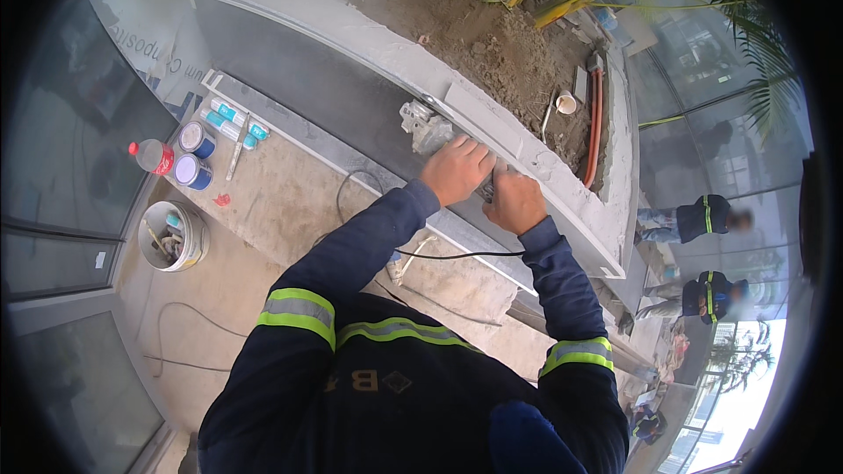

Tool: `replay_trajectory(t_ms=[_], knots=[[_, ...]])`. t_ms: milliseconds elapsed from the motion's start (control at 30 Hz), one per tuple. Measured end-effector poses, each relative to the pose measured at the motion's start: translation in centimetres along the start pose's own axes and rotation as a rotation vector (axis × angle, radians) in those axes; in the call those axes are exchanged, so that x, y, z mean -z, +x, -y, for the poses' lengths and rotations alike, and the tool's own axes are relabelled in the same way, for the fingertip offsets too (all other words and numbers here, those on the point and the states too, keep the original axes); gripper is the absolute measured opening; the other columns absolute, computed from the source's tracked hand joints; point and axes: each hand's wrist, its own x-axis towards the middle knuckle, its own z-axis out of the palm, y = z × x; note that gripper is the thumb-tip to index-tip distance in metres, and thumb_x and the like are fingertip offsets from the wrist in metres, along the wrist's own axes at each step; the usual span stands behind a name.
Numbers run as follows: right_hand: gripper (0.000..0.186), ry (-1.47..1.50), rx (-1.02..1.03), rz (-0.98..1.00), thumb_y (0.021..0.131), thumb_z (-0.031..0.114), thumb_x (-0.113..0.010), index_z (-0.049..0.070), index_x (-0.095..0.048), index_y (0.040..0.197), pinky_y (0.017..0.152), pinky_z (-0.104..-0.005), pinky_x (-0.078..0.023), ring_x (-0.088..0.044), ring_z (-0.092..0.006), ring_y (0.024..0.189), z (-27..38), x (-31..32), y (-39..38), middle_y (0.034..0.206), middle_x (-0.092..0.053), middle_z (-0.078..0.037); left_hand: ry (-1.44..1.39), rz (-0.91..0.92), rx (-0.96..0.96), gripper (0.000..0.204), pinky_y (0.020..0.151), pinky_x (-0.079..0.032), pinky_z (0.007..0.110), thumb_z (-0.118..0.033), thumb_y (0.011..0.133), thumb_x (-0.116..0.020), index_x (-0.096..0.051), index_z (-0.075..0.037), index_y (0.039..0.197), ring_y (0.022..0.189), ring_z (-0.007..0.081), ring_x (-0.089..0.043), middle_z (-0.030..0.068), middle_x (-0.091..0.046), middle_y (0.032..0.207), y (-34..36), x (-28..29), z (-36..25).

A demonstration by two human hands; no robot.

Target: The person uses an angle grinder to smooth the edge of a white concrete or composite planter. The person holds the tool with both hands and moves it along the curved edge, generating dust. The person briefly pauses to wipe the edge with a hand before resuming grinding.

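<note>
Along the edge of the grey stone-clad planter wall (pixel 290 57), both my hands are closed round a dusty, light-grey power tool (pixel 428 128) shaped like an angle grinder. My left hand (pixel 458 169) wraps it just behind its head, with the knuckles up near the wall's top edge. Close behind, my right hand (pixel 515 200) grips its rear part. The head points away to the left, at the wall's upper edge; the body is mostly hidden under my fingers. A black cord (pixel 457 255) runs below my hands and passes behind my right forearm.
Two paint cans (pixel 193 172), a red-capped bottle (pixel 154 157) and blue-and-white tubes (pixel 230 125) stand or lie at left, near a white bucket (pixel 188 241). Cables (pixel 180 305) trail over the floor. The planter holds soil (pixel 492 44), orange pipes (pixel 595 123) and a palm (pixel 571 4). People (pixel 702 219) are farther right.
</note>
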Motion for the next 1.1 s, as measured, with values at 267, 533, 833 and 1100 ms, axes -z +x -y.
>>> replay_trajectory(t_ms=[267, 533, 833, 1100], knots=[[0.049, 0.018, 0.024, 0.046, 0.069, 0.011, -0.081, -0.006, -0.058, 0.109, 0.078, -0.0516, -0.061, -0.075, -0.0434, 0.087, 1.3, -2.0, 4.5, 0.089, -0.074, -0.026, 0.027, 0.001, 0.002, 0.015, 0.095, -0.05, 0.04, -0.011, 0.085, -0.066, -0.066, -0.007, 0.1, 0.099, 0.0269, -0.064, 0.0084, -0.064, 0.096, -1.1, 0.3, 5.0], [0.048, 0.002, -0.031, 0.071, 0.067, 0.01, -0.079, -0.007, -0.059, 0.108, 0.078, -0.0523, -0.061, -0.074, -0.0448, 0.085, 0.1, 0.6, -0.1, 0.086, -0.073, -0.028, 0.023, -0.02, -0.018, 0.02, 0.092, -0.051, 0.041, -0.011, 0.081, -0.067, -0.066, -0.005, 0.101, 0.096, 0.029, -0.064, 0.01, -0.063, 0.096, 0.1, 0.0, -0.5], [0.049, 0.046, 0.013, 0.04, 0.067, 0.012, -0.08, -0.007, -0.058, 0.107, 0.076, -0.0533, -0.061, -0.074, -0.0459, 0.082, 0.1, -1.7, 2.4, 0.084, -0.073, -0.028, 0.02, 0.034, 0.004, 0.022, 0.091, -0.05, 0.041, -0.01, 0.081, -0.067, -0.066, -0.005, 0.102, 0.096, 0.0286, -0.064, 0.0093, -0.063, 0.095, -0.6, 0.1, 2.5], [0.047, 0.024, 0.01, 0.008, 0.069, 0.011, -0.079, -0.006, -0.06, 0.108, 0.076, -0.0515, -0.061, -0.075, -0.0422, 0.088, 1.0, -0.6, 2.0, 0.087, -0.074, -0.026, 0.021, 0.051, 0.007, 0.025, 0.093, -0.051, 0.041, -0.011, 0.082, -0.067, -0.067, -0.004, 0.106, 0.098, 0.0292, -0.064, 0.0097, -0.063, 0.097, -0.6, 0.1, 2.3]])
